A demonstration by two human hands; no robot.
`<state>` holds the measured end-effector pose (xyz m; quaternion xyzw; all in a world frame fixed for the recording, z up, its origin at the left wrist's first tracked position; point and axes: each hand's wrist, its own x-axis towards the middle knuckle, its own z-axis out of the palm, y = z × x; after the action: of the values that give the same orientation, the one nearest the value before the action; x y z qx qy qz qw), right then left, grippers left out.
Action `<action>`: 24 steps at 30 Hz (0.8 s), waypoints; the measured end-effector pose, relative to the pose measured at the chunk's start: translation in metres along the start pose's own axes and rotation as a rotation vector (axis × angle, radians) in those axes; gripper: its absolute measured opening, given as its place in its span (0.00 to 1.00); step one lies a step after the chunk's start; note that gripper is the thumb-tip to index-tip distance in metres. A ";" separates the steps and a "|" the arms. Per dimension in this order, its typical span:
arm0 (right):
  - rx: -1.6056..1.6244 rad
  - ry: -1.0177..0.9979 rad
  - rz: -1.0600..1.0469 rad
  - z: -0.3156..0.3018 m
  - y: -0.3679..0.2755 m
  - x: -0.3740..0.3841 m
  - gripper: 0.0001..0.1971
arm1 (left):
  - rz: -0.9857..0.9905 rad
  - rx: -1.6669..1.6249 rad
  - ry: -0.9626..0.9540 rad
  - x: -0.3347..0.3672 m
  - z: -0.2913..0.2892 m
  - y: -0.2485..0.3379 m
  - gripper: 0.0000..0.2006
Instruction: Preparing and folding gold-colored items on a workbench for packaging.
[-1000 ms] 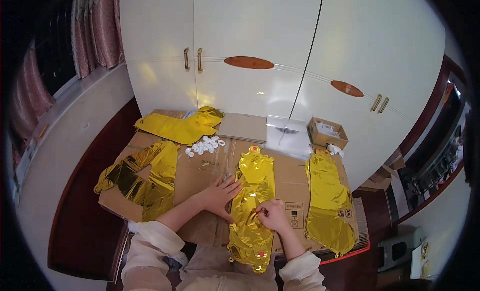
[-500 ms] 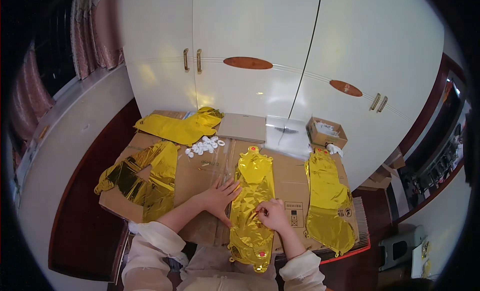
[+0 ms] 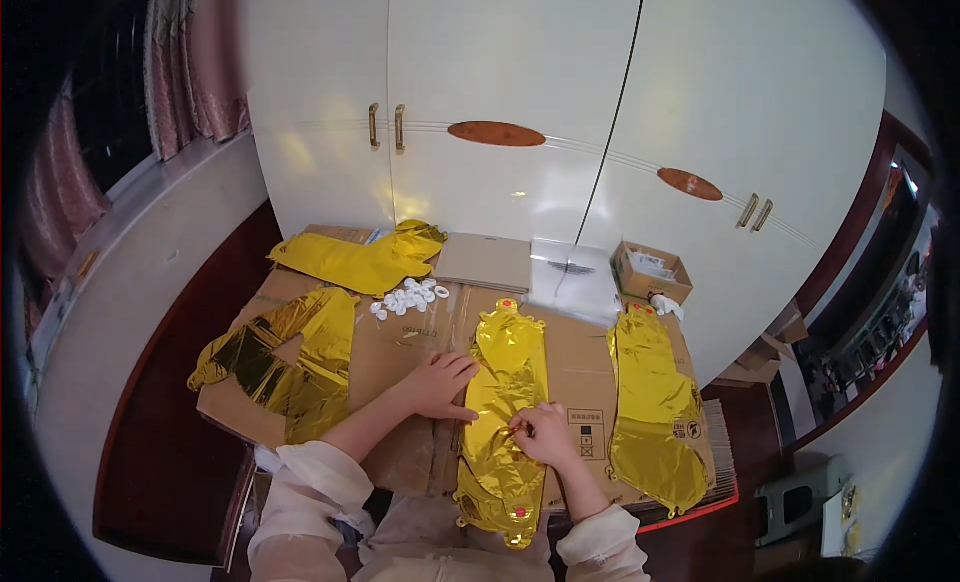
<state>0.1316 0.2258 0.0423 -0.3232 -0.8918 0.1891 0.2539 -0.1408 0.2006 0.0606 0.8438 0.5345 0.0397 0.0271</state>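
Note:
A flat gold foil balloon with a red dot near each end lies lengthwise in front of me, its near end at the cardboard's front edge. My left hand rests along its left edge, fingers extended and thumb apart, touching the foil. On the middle of the foil, my right hand is closed in a pinch, with the fingertips at the creased surface. Whether anything small sits between those fingertips is hidden. Another gold foil balloon lies on the right, and a third one on the left.
Flattened cardboard covers the work surface. At the back lie a gold foil piece, a pile of small white rings, a grey-brown board, clear plastic sheets and a small carton. White cupboards stand behind.
My left hand has drawn its fingers closer together and shifted slightly back toward the foil's left edge. My right hand stays pinched at nearly the same spot.

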 end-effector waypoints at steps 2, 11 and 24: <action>-0.001 0.001 -0.004 0.000 -0.002 0.000 0.06 | -0.013 0.002 0.036 0.005 0.003 -0.007 0.48; 0.022 -0.003 0.004 -0.001 -0.001 0.000 0.06 | -0.067 0.060 -0.012 0.025 -0.010 -0.019 0.54; -0.181 -0.046 -0.262 -0.015 -0.042 0.011 0.19 | -0.085 0.071 -0.138 0.026 -0.014 -0.024 0.62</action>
<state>0.1129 0.2053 0.0790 -0.2210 -0.9454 0.0808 0.2257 -0.1529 0.2349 0.0733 0.8215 0.5678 -0.0387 0.0354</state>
